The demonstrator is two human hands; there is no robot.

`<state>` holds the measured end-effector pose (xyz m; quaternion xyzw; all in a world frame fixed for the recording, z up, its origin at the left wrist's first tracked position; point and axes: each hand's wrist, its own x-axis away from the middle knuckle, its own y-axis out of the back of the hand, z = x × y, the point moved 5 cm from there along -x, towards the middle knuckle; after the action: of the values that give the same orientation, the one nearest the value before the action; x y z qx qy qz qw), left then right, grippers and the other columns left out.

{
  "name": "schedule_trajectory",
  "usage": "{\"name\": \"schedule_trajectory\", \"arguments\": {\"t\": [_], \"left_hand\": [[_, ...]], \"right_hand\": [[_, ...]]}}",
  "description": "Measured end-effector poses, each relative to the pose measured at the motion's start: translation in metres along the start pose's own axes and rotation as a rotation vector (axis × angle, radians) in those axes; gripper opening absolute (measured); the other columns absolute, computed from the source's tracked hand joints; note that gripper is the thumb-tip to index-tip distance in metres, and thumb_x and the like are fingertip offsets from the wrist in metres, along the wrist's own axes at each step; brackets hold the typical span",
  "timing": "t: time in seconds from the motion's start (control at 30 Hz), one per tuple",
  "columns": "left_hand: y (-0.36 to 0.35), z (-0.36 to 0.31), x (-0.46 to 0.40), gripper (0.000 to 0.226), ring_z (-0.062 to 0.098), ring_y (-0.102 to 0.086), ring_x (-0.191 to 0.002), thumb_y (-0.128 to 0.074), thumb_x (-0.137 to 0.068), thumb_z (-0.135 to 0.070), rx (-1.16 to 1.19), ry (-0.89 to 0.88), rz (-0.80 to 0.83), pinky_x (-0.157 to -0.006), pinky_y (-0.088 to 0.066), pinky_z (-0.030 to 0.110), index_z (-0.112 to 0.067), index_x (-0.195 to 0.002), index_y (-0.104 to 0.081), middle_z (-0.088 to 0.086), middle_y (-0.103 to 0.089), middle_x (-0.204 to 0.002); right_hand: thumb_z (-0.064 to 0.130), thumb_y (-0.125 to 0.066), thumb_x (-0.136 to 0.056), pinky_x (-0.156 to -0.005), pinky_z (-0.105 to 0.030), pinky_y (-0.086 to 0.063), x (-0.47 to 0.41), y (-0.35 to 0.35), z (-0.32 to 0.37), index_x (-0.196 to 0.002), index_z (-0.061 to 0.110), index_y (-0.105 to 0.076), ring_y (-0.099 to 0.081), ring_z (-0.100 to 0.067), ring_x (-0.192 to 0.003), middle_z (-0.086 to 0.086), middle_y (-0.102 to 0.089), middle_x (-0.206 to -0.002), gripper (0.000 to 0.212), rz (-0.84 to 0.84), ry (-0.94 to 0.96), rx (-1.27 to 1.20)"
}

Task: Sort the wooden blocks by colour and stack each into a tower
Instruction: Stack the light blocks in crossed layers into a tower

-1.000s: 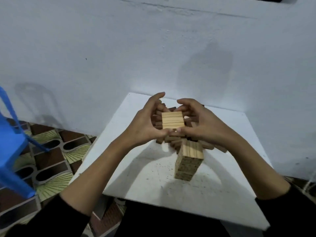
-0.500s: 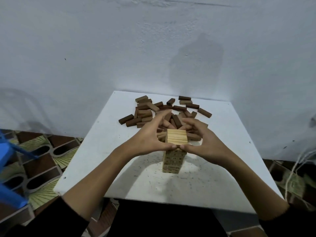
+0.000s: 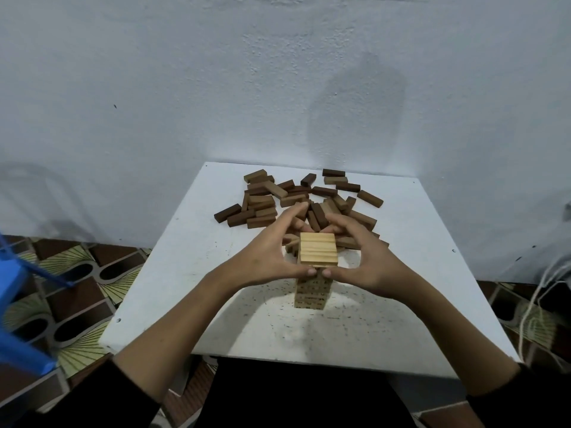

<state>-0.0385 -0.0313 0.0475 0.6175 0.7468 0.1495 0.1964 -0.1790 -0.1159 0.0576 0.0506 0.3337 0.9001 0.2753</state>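
Observation:
A light pine tower (image 3: 310, 291) stands upright in the middle of the white table (image 3: 173, 273). Its top layer of light blocks (image 3: 318, 249) lies between my two hands. My left hand (image 3: 265, 254) cups the layer's left side, thumb at the near edge and fingers curved round the far side. From the right, my right hand (image 3: 364, 257) cups it the same way. Behind the tower, a loose heap of dark brown blocks (image 3: 272, 199) spreads across the table's far half, partly hidden by my fingers.
A pale wall stands directly behind the table. A blue plastic chair (image 3: 15, 304) is at the far left over the patterned tile floor. White cords (image 3: 543, 291) hang at the right edge. The table's near edge is close to my body.
The view has tilted down and the brown heap has come into sight. My hands have carried the light layer down onto the tower and still cup it.

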Motion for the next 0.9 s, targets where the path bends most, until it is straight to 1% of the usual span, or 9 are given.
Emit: {"name": "schedule_trajectory", "arguments": {"t": [0.13, 0.27, 0.33, 0.43, 0.57, 0.7, 0.77, 0.87, 0.9], "left_hand": [[0.000, 0.003, 0.000, 0.102, -0.006, -0.052, -0.106, -0.084, -0.068, -0.011, -0.019, -0.006, -0.009, -0.088, -0.038, 0.004, -0.028, -0.147, -0.021, -0.008, -0.049, -0.117], [0.000, 0.004, 0.000, 0.102, -0.008, -0.052, -0.104, -0.084, -0.068, -0.012, -0.026, -0.022, -0.024, -0.088, -0.037, 0.004, -0.027, -0.147, -0.021, -0.010, -0.050, -0.114], [0.000, 0.005, 0.000, 0.102, -0.004, -0.052, -0.106, -0.084, -0.068, -0.013, -0.028, -0.028, -0.028, -0.089, -0.037, 0.005, -0.026, -0.147, -0.021, -0.008, -0.051, -0.114], [0.000, 0.005, 0.001, 0.101, 0.003, -0.054, -0.108, -0.084, -0.069, -0.013, -0.024, -0.034, -0.030, -0.091, -0.038, 0.007, -0.026, -0.147, -0.021, -0.007, -0.052, -0.115], [-0.001, 0.005, 0.002, 0.101, 0.006, -0.055, -0.109, -0.084, -0.069, -0.013, -0.014, -0.026, -0.032, -0.095, -0.041, 0.014, -0.026, -0.147, -0.022, -0.011, -0.051, -0.113], [-0.001, 0.004, 0.001, 0.100, 0.007, -0.053, -0.113, -0.083, -0.070, -0.012, -0.010, -0.021, -0.038, -0.099, -0.041, 0.019, -0.027, -0.147, -0.022, -0.009, -0.051, -0.113], [-0.002, 0.004, 0.002, 0.101, 0.006, -0.053, -0.115, -0.084, -0.069, -0.015, 0.022, -0.012, -0.033, -0.101, -0.040, 0.020, -0.027, -0.147, -0.021, -0.009, -0.050, -0.116], [-0.006, 0.013, 0.007, 0.103, 0.002, -0.046, -0.125, -0.079, -0.067, -0.039, 0.125, 0.026, -0.031, -0.102, -0.039, 0.017, -0.028, -0.149, -0.018, -0.009, -0.045, -0.135], [-0.008, 0.015, 0.009, 0.099, -0.001, -0.042, -0.128, -0.074, -0.068, -0.046, 0.199, 0.049, -0.043, -0.100, -0.039, 0.015, -0.029, -0.149, -0.019, -0.010, -0.042, -0.142]], "right_hand": [[0.019, -0.081, -0.071, -0.099, -0.017, -0.035, -0.001, -0.002, -0.001, -0.133, 0.037, -0.030, -0.044, -0.009, -0.121, 0.015, -0.048, -0.120, 0.082, 0.000, 0.001, 0.026], [0.020, -0.081, -0.071, -0.104, -0.032, -0.038, -0.002, -0.003, 0.000, -0.141, 0.025, -0.033, -0.045, -0.013, -0.122, 0.013, -0.048, -0.120, 0.085, -0.005, -0.009, 0.049], [0.022, -0.081, -0.071, -0.104, -0.036, -0.039, -0.002, -0.004, 0.001, -0.141, 0.025, -0.033, -0.044, -0.014, -0.122, 0.010, -0.049, -0.122, 0.085, -0.005, -0.004, 0.067], [0.022, -0.081, -0.072, -0.103, -0.037, -0.039, -0.002, -0.005, 0.002, -0.141, 0.025, -0.033, -0.044, -0.013, -0.120, 0.009, -0.049, -0.121, 0.084, -0.012, -0.001, 0.090], [0.022, -0.081, -0.072, -0.102, -0.038, -0.040, -0.002, -0.006, 0.004, -0.141, 0.025, -0.034, -0.044, -0.014, -0.119, 0.008, -0.049, -0.120, 0.083, -0.024, -0.004, 0.097], [0.022, -0.080, -0.072, -0.103, -0.041, -0.039, -0.002, -0.006, 0.004, -0.141, 0.025, -0.034, -0.043, -0.014, -0.120, 0.007, -0.049, -0.121, 0.083, -0.031, 0.003, 0.099], [0.022, -0.080, -0.072, -0.103, -0.035, -0.040, -0.002, -0.006, 0.002, -0.142, 0.025, -0.032, -0.043, -0.013, -0.122, 0.007, -0.048, -0.125, 0.085, -0.033, -0.005, 0.085], [0.026, -0.077, -0.076, -0.093, -0.007, -0.036, 0.004, -0.008, -0.001, -0.144, 0.027, -0.025, -0.039, -0.004, -0.125, 0.011, -0.042, -0.134, 0.085, -0.020, -0.012, -0.037], [0.032, -0.073, -0.079, -0.089, -0.002, -0.036, 0.007, -0.011, -0.002, -0.145, 0.027, -0.022, -0.037, 0.000, -0.125, 0.013, -0.039, -0.137, 0.083, -0.019, -0.025, -0.113]]}}
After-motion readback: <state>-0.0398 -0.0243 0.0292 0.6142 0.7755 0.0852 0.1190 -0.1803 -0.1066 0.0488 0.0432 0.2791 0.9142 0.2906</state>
